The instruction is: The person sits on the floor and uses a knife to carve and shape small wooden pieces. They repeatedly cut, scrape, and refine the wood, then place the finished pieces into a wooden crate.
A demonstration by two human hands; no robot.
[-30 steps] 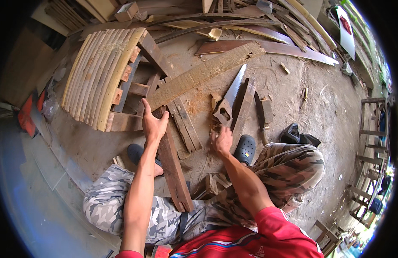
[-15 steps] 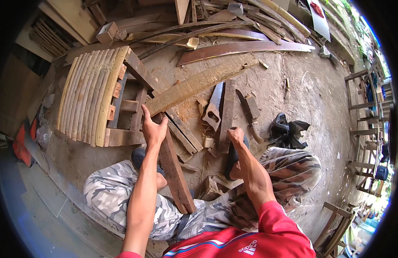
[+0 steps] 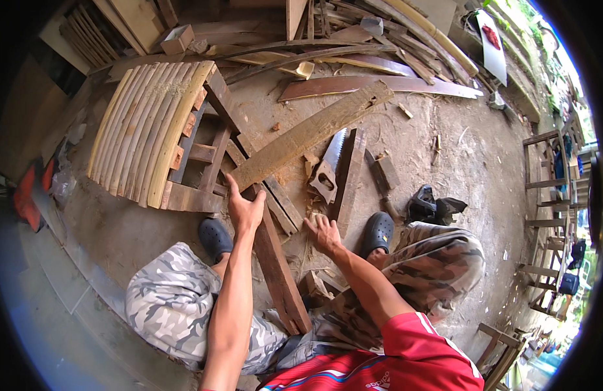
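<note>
A rough light-brown wooden plank [image 3: 314, 135] slants from the middle toward the far right. My left hand [image 3: 246, 207] grips its near end, thumb on one side and fingers on the other. Below that hand, a dark wooden beam [image 3: 279, 274] reaches back to my lap. My right hand [image 3: 325, 233] is empty with its fingers spread, just below the handsaw [image 3: 325, 174] and the near end of a dark wooden block [image 3: 348, 176]. To the block's right lies a long-bladed knife [image 3: 382, 186], partly hidden by a short wood piece [image 3: 387, 171].
A slatted wooden frame [image 3: 145, 133] with sawdust on it stands at left. Scrap boards [image 3: 380, 88] and strips are piled at the far side. A black plastic bag [image 3: 434, 205] lies right of my clog [image 3: 378, 233]. Wooden racks [image 3: 546, 195] line the right.
My right hand has moved left and nearer from the dark block, its closed fingers spreading apart. My left hand stays at the plank's end. My right foot has come into fuller view.
</note>
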